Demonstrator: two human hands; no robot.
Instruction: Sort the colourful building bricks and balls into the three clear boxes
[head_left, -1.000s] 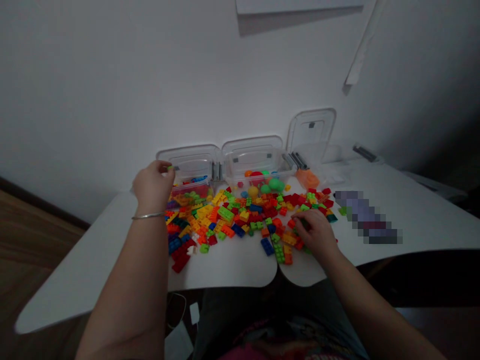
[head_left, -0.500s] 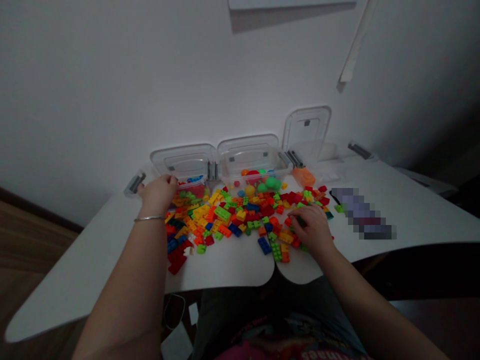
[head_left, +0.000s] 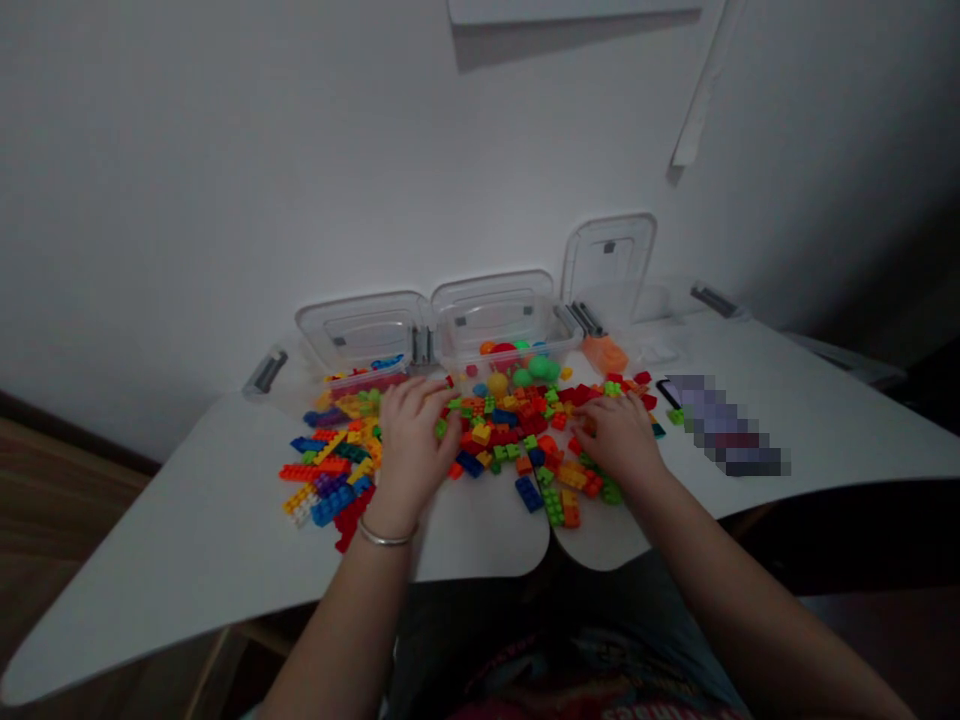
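Observation:
Building bricks (head_left: 517,420) of many colours lie in a wide loose heap on the white table. My left hand (head_left: 416,440), with a bracelet at its wrist, is over the left-middle part of the heap. Its fingers are apart, thumb toward the right, and no brick shows in its grasp. At the heap's right side my right hand (head_left: 621,436) rests among the bricks, fingers loosely bent and thumb apart; the bricks under its palm are hidden. Close to it lie orange bricks (head_left: 571,475) and a long green brick (head_left: 553,505).
Behind the heap stand a clear box (head_left: 352,378) holding bricks and a clear box (head_left: 450,345) with colourful balls showing. An orange piece (head_left: 604,354) sits in front of another upright lid (head_left: 611,255). A blurred-out phone-like object (head_left: 724,425) lies right; the white table (head_left: 172,520) extends left.
My left hand has come from the left box rightward and down onto the heap, uncovering bricks at the left. My right hand has stayed nearly in place.

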